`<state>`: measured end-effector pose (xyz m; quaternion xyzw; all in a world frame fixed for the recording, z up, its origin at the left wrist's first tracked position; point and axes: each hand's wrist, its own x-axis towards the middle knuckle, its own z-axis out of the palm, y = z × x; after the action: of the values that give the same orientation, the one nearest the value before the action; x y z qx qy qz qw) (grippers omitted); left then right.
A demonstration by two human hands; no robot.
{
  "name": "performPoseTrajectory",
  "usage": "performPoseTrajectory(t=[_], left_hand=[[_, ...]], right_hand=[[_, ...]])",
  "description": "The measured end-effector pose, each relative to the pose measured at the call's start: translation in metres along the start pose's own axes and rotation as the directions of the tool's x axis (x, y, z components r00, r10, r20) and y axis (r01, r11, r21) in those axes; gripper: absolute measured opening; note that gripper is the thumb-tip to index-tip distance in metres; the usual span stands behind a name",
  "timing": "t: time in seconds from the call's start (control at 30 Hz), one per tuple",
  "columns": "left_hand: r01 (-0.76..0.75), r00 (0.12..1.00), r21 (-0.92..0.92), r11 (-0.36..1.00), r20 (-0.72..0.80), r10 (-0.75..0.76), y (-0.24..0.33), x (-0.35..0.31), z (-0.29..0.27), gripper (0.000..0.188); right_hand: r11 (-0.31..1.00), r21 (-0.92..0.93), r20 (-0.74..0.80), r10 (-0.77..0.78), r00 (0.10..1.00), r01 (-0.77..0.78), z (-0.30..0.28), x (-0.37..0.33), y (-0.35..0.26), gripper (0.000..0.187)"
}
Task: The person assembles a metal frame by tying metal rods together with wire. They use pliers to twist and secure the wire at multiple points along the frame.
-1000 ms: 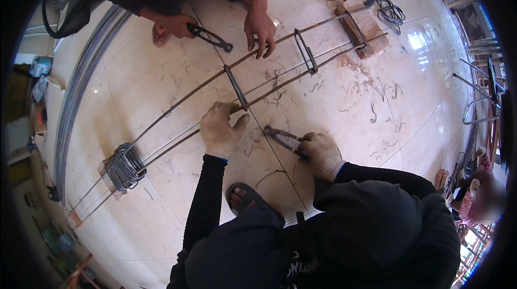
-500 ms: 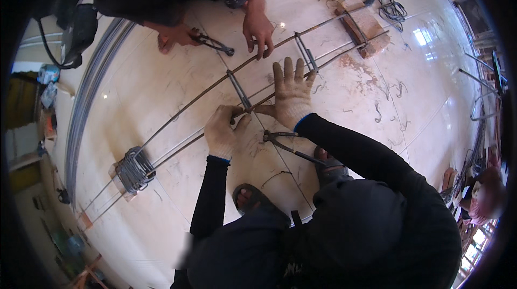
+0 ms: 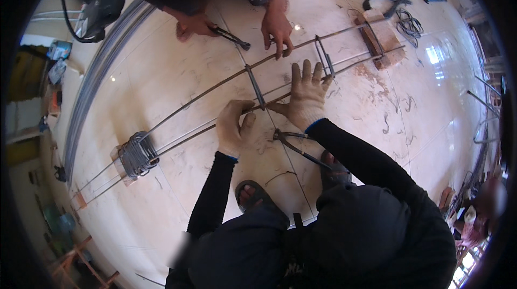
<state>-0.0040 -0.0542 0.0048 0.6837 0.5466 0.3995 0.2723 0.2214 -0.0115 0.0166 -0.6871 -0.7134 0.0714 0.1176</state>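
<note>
Long steel bars [image 3: 204,87] run across the pale floor, joined by rectangular stirrups [image 3: 255,85]. My gloved left hand [image 3: 234,127] is closed around the near bar just left of the middle stirrup. Just right of that stirrup my gloved right hand [image 3: 307,95] lies flat on the bars with its fingers spread, holding nothing. A pair of pincers [image 3: 293,144] lies on the floor below my right hand, near my sandalled feet [image 3: 250,195].
Across the bars a co-worker's hand [image 3: 277,28] rests on the far bar, and their other hand [image 3: 194,24] holds pincers [image 3: 232,37]. A bundle of stirrups [image 3: 137,154] sits at the left. A wooden block [image 3: 379,38] props the right end, beside wire coils [image 3: 409,22].
My right hand has let go of the pincers, which now lie on the floor, and has reached forward onto the bars with its fingers spread. My left hand has stayed on the bar.
</note>
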Motion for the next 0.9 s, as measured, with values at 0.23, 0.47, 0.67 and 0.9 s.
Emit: performPoseTrajectory(t=[0.23, 0.47, 0.67, 0.9], left_hand=[[0.297, 0.952, -0.120, 0.947, -0.042, -0.304, 0.026, -0.120, -0.002, 0.023], [0.834, 0.497, -0.326, 0.445, 0.092, -0.863, 0.102, -0.233, -0.034, 0.024], [0.960, 0.273, 0.068, 0.272, 0.002, -0.962, 0.151, -0.290, -0.102, 0.035], [0.682, 0.288, 0.688, 0.250, 0.061, -0.956, 0.135, -0.235, -0.261, 0.049]], right_hand=[[0.908, 0.341, -0.023, -0.251, 0.968, 0.244, 0.013, -0.066, 0.021, 0.096], [0.959, 0.251, 0.516, -0.250, 0.819, 0.134, 0.007, -0.110, 0.054, 0.065], [0.894, 0.374, 0.489, -0.416, 0.767, 0.247, 0.041, -0.081, 0.067, 0.036], [0.809, 0.454, 0.117, -0.470, 0.875, 0.374, 0.091, -0.108, 0.118, 0.041]])
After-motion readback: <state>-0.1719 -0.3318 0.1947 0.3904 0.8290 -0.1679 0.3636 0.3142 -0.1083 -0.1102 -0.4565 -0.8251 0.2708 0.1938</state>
